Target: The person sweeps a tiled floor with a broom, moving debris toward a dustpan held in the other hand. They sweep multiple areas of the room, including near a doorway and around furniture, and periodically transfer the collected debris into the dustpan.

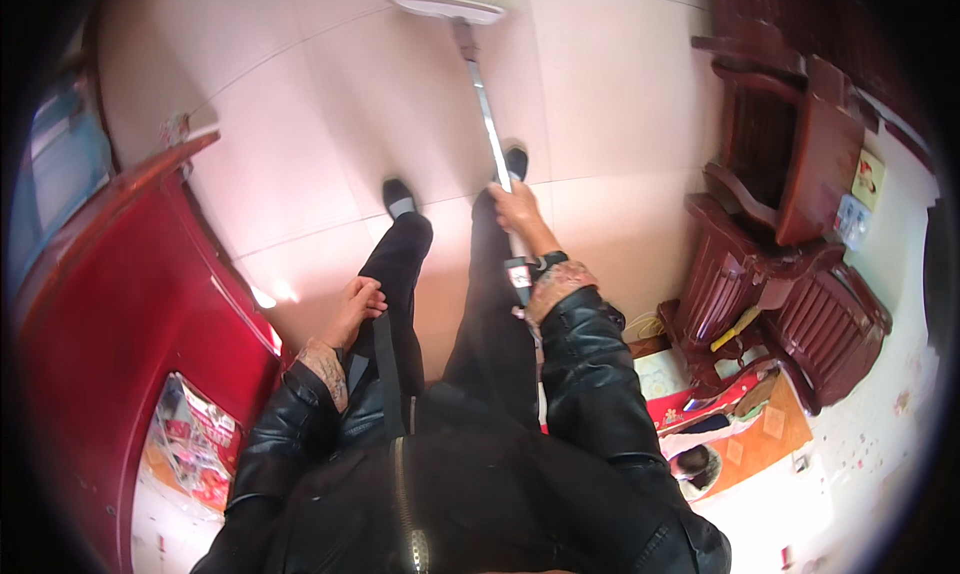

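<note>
My right hand is closed around the metal pole of a flat mop, just above my right leg. The pole slants up and to the left to a white mop head lying on the pale floor tiles at the top of the view. My left hand rests on my left thigh, fingers loosely curled, holding nothing. Both forearms wear black leather jacket sleeves. My two black shoes stand on the tiles below the mop head.
A red cabinet stands close on my left. On my right are dark red wooden chairs and a stool with cluttered items beneath them. Pale floor tiles stretch ahead.
</note>
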{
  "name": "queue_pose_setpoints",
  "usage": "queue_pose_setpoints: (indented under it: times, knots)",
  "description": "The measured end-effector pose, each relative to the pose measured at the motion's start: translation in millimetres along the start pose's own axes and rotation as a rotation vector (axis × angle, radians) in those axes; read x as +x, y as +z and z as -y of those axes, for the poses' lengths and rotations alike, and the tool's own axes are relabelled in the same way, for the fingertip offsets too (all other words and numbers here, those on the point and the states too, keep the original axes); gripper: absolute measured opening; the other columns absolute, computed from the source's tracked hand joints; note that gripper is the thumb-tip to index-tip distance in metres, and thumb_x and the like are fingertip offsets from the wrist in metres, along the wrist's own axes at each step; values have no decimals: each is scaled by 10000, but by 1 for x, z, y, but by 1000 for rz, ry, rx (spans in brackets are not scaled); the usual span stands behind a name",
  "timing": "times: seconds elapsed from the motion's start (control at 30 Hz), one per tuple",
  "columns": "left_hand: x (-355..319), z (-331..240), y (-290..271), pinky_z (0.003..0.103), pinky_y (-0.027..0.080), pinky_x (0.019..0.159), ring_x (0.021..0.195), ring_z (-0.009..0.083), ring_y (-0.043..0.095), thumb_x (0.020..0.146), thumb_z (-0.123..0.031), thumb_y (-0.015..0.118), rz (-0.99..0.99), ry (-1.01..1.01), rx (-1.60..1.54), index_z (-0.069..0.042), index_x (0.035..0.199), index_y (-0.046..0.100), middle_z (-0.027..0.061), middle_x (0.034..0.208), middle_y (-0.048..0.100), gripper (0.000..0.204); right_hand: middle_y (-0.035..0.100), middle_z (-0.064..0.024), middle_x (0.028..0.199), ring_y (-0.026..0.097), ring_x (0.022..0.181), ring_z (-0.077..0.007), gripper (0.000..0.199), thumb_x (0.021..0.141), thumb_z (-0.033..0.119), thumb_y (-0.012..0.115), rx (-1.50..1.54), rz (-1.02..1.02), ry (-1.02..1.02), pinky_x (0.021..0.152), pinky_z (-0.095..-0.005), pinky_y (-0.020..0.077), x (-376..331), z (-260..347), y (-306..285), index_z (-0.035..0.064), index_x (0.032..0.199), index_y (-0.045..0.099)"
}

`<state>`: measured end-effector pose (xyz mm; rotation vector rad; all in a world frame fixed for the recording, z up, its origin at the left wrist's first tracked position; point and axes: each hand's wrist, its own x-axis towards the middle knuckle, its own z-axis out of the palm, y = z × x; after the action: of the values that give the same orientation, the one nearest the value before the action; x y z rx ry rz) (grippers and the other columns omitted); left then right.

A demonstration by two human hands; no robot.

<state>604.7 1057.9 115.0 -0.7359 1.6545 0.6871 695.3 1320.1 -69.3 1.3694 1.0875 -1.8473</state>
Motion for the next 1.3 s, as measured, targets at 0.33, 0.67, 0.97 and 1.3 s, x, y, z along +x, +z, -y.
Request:
queue_pose_setpoints:
  times: [0.33, 0.67, 0.97, 1.3]
  knots:
    - [16, -54, 38, 243, 454, 608, 690, 151, 576, 868, -292, 477, 39, 4, 107, -73, 950, 511, 62, 805, 556, 236, 392, 37, 540, 374, 370, -64, 225, 857, 305, 519, 622, -52, 113, 317, -205, 295, -86, -43, -76, 117, 776, 424]
    - [-2, -65, 54, 250, 446, 632, 703, 154, 566, 853, -300, 497, -11, -74, 231, -72, 942, 511, 65, 812, 555, 245, 433, -55, 457, 456, 416, -182, 399, 870, 314, 443, 733, -433, -305, 417, -316, 391, 54, -44, -247, 83, 545, 435]
    - [-16, -134, 97, 236, 447, 630, 724, 146, 572, 892, -322, 443, 79, 114, 131, -41, 968, 506, 69, 798, 560, 298, 386, -24, 518, 395, 358, -144, 230, 852, 246, 488, 864, -61, 52, 322, -307, 348, 29, 77, -19, 73, 751, 374]
    - [-39, -162, 175, 215, 438, 531, 600, 95, 519, 899, -278, 449, 431, -23, 72, -56, 933, 474, 16, 727, 504, 226, 369, -4, 524, 380, 361, -117, 281, 867, 324, 481, 1126, 163, 93, 330, -261, 320, -92, 94, -16, 60, 811, 404]
